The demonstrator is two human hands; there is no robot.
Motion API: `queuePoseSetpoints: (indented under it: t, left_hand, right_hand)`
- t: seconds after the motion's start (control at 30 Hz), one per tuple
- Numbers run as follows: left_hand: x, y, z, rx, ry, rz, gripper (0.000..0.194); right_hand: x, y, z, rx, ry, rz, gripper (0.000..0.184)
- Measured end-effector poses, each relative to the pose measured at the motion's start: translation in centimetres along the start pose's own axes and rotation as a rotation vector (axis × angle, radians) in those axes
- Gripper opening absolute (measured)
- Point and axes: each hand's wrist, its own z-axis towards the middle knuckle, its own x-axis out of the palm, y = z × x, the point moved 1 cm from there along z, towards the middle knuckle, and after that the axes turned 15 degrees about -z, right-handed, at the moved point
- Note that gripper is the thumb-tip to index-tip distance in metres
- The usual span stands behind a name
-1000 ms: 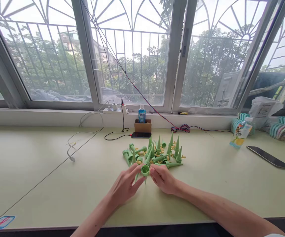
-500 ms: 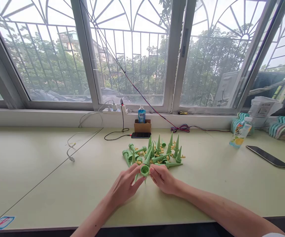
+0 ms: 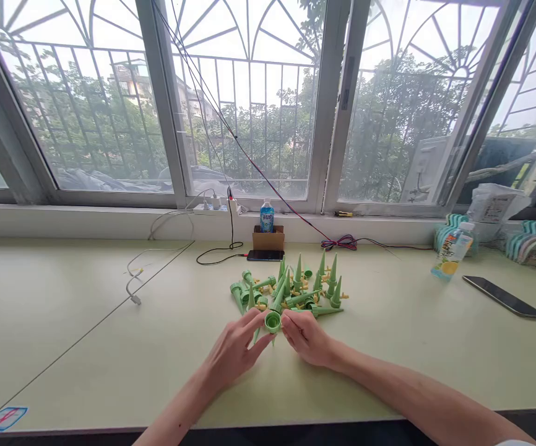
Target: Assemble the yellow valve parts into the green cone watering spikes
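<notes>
My left hand [image 3: 237, 344] grips a green plant watering spike [image 3: 272, 321] between thumb and fingers, its round threaded opening turned towards me. Against the right side of that opening, my right hand [image 3: 306, 337] is closed in a pinch; whatever lies between its fingertips is hidden. Just beyond both hands spreads a pile of similar green watering spikes [image 3: 302, 298], several with small yellow valves. Some stand on their wide ends with tips up, others lie on their sides.
Behind the pile are a black phone [image 3: 265, 255], a cardboard box [image 3: 268, 238] and a blue bottle [image 3: 267, 217]. A juice bottle [image 3: 452, 251] and another phone [image 3: 504, 297] are on the right. A white cable [image 3: 133, 291] lies left; bundled wires [image 3: 345, 241] lie at the back.
</notes>
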Motion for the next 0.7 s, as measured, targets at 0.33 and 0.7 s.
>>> queuePoseSetpoints:
  t: [0.33,0.7]
  left_hand:
    - [-0.17,-0.01,-0.04,0.017,0.015,0.014,0.034]
    - [-0.11,0.29,-0.13,0.065,0.032,0.086,0.028]
  right_hand:
    - [0.09,-0.21,-0.07,-0.008,0.006,0.010,0.045]
    - [0.47,-0.16,-0.13,0.037,0.016,-0.021,0.048]
